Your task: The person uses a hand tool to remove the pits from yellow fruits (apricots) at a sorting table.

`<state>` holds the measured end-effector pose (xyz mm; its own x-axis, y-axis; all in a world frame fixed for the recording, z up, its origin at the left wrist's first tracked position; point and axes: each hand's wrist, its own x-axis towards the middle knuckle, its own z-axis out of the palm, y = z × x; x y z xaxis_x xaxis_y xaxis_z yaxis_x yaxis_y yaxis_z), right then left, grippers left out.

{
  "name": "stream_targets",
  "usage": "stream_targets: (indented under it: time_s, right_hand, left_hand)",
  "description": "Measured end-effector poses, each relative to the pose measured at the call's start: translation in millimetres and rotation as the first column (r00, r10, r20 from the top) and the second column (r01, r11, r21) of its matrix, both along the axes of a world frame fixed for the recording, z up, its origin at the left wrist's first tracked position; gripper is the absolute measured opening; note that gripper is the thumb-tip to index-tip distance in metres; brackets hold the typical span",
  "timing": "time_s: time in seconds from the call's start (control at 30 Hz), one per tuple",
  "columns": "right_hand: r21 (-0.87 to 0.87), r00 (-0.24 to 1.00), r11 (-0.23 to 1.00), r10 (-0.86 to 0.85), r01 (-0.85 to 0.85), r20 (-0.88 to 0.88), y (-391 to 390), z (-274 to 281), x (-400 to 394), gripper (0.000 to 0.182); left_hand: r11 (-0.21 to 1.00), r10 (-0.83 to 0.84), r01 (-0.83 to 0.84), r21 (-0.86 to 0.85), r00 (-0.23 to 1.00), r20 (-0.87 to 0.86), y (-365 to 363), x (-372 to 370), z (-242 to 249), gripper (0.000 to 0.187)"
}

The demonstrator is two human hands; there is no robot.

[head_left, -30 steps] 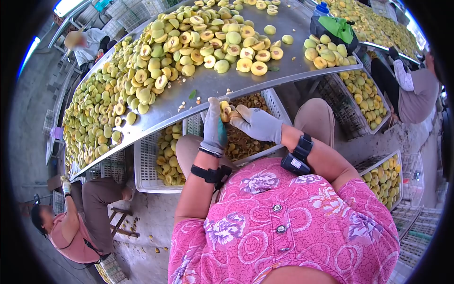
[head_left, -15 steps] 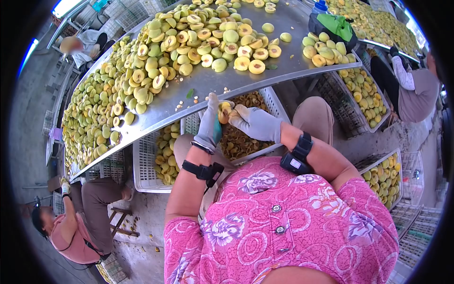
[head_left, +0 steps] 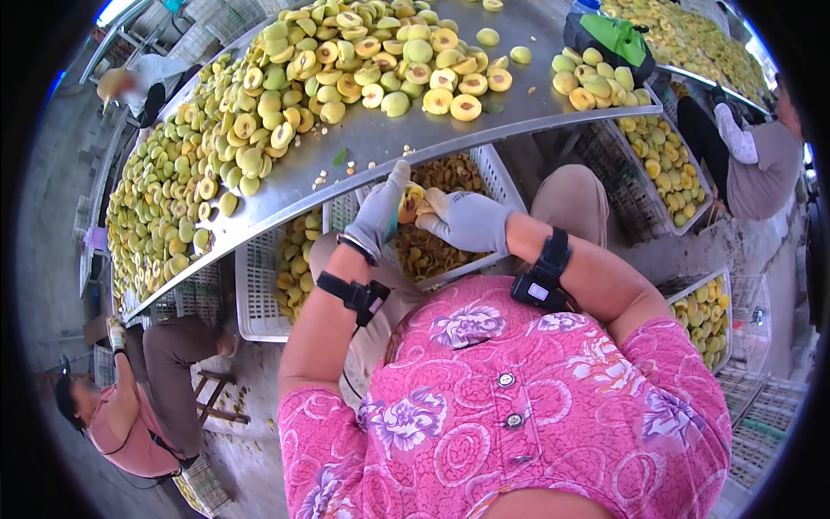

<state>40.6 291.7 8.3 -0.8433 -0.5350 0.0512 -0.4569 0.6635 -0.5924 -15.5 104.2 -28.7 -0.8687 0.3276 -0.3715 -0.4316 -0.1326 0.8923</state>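
L forearm's swung outward vs 1 s ago, elbow further out to that side; whole view slid a bit too, table stuff sits further L & up in frame. Hands still together on the fruit piece.

L hand [head_left: 380,212]: gray glove, closed round the fruit piece [head_left: 410,204], one digit pointing up by the table edge. Can't tell if it touches the edge. R hand [head_left: 471,222]: same glove type, fingers bent, gripping the fruit's near-R side. Can't tell if anything else is in that grip; fingertips partly hidden.

Fruit loc: btwn the hands, just off the near edge of the metal table [head_left: 372,143], over the crate of brown scraps [head_left: 443,251]. Yellow w/ brownish patch, cut detail too small to read.

Table: big pile of halved fruit [head_left: 303,82], lots cut side up, yellow-green. Few small pale bits [head_left: 320,180] + green leaf [head_left: 340,156] near the edge. R end has smaller fruit heap [head_left: 596,82], w/ dark bag w/ green top [head_left: 618,39] just behind.

Below: white crate w/ fruit [head_left: 259,294] L of the scraps; another fruit crate [head_left: 661,169] under R end.

Wrists: black strap unit on L [head_left: 354,294] and on R [head_left: 545,277].

Others: seated co-worker lower L [head_left: 130,424], co-worker far R [head_left: 765,173], both well apart from these hands.
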Motion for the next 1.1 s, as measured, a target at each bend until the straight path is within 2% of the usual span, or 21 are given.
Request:
stream_targets:
  time_s: [0.03, 0.07, 0.13, 0.2, 0.27, 0.3, 0.33, 0.4, 0.43, 0.47, 0.5, 0.53, 0.57, 0.6, 0.67, 0.73, 0.8, 0.83, 0.9, 1.03, 1.1]
  right_hand:
    - [-0.019, 1.000, 1.000, 0.019, -0.019, 0.002, 0, -5, 1, 0.042]
    - [-0.020, 1.000, 1.000, 0.020, -0.020, 0.010, -1, -8, 4, 0.042]
    - [-0.069, 0.995, 0.998, 0.007, 0.000, 0.098, -5, -8, 9, 0.040]
    - [-0.159, 0.992, 0.985, -0.041, 0.060, 0.119, -12, -16, 9, 0.039]
    - [-0.249, 0.986, 0.961, -0.087, 0.122, 0.144, -13, -20, 4, 0.038]
    - [-0.289, 0.982, 0.943, -0.131, 0.167, 0.137, -13, -18, 1, 0.038]
    - [-0.328, 0.975, 0.921, -0.176, 0.211, 0.134, -13, -16, -1, 0.038]
    - [-0.359, 0.975, 0.909, -0.173, 0.212, 0.136, -15, -11, -6, 0.038]
    - [-0.378, 0.972, 0.899, -0.165, 0.219, 0.170, -19, -8, -6, 0.038]
    - [-0.395, 0.967, 0.891, -0.151, 0.223, 0.204, -23, -3, -6, 0.039]
    - [-0.330, 0.917, 0.898, -0.164, 0.291, 0.363, -26, 15, -1, 0.038]
    - [-0.330, 0.919, 0.901, -0.156, 0.283, 0.362, -28, 14, 0, 0.038]
    - [-0.400, 0.866, 0.860, -0.090, 0.317, 0.493, -30, 13, 0, 0.036]
    - [-0.458, 0.794, 0.812, -0.010, 0.361, 0.608, -31, 11, 1, 0.034]
    - [-0.486, 0.758, 0.797, 0.054, 0.360, 0.650, -31, 7, 0, 0.032]
    - [-0.512, 0.717, 0.774, 0.111, 0.372, 0.688, -27, 6, 0, 0.031]
    - [-0.548, 0.631, 0.750, 0.230, 0.371, 0.741, -23, 6, -1, 0.030]
    - [-0.547, 0.631, 0.751, 0.228, 0.371, 0.741, -23, 6, 1, 0.030]
    - [-0.550, 0.651, 0.739, 0.202, 0.389, 0.732, -24, 6, 3, 0.030]
    - [-0.606, 0.517, 0.702, 0.384, 0.374, 0.765, -20, -1, 2, 0.032]
    - [-0.573, 0.558, 0.727, 0.314, 0.379, 0.768, -22, -3, 4, 0.036]
  left_hand:
    - [0.987, -0.087, 0.086, -0.137, 0.996, 0.004, -3, -3, 0, 0.062]
    - [0.987, -0.086, 0.087, -0.137, 0.996, 0.012, -4, -6, 0, 0.062]
    - [0.831, -0.242, 0.170, -0.529, 0.968, -0.069, -3, -9, 9, 0.065]
    - [0.797, -0.269, 0.168, -0.580, 0.959, -0.093, -2, -12, 17, 0.066]
    - [0.949, -0.222, 0.189, -0.252, 0.969, -0.109, -3, -14, 21, 0.059]
    - [0.988, -0.073, 0.041, -0.150, 0.974, -0.213, -1, -14, 8, 0.051]
    - [0.987, -0.078, 0.044, -0.154, 0.973, -0.217, 2, -12, 0, 0.051]
    - [0.970, 0.215, -0.158, 0.185, 0.914, -0.345, 8, -4, -7, 0.045]
    - [0.970, 0.241, -0.190, 0.149, 0.810, -0.534, 13, 3, -6, 0.044]
    - [0.969, 0.246, -0.195, 0.151, 0.808, -0.535, 19, 6, -4, 0.044]
    - [0.931, 0.359, -0.267, 0.249, 0.797, -0.486, 23, 9, -4, 0.044]
    - [0.877, 0.465, -0.338, 0.342, 0.776, -0.426, 26, 11, -5, 0.044]
    - [0.775, 0.550, -0.362, 0.518, 0.790, -0.271, 34, 9, -6, 0.046]
    - [0.773, 0.556, -0.369, 0.517, 0.786, -0.270, 32, 12, -2, 0.046]
    - [0.739, 0.380, -0.281, 0.613, 0.925, -0.034, 30, 16, 7, 0.053]
    - [0.743, 0.376, -0.307, 0.594, 0.927, 0.009, 27, 17, 14, 0.052]
    - [0.851, 0.403, -0.325, 0.413, 0.908, -0.116, 26, 19, 19, 0.053]
    - [0.850, 0.403, -0.325, 0.414, 0.908, -0.115, 27, 20, 19, 0.053]
    - [0.897, 0.405, -0.327, 0.299, 0.878, -0.254, 27, 20, 20, 0.053]
    - [0.881, 0.324, -0.274, 0.385, 0.944, -0.069, 16, 21, 26, 0.055]
    - [0.981, 0.184, -0.154, 0.121, 0.933, -0.309, 12, 18, 25, 0.058]
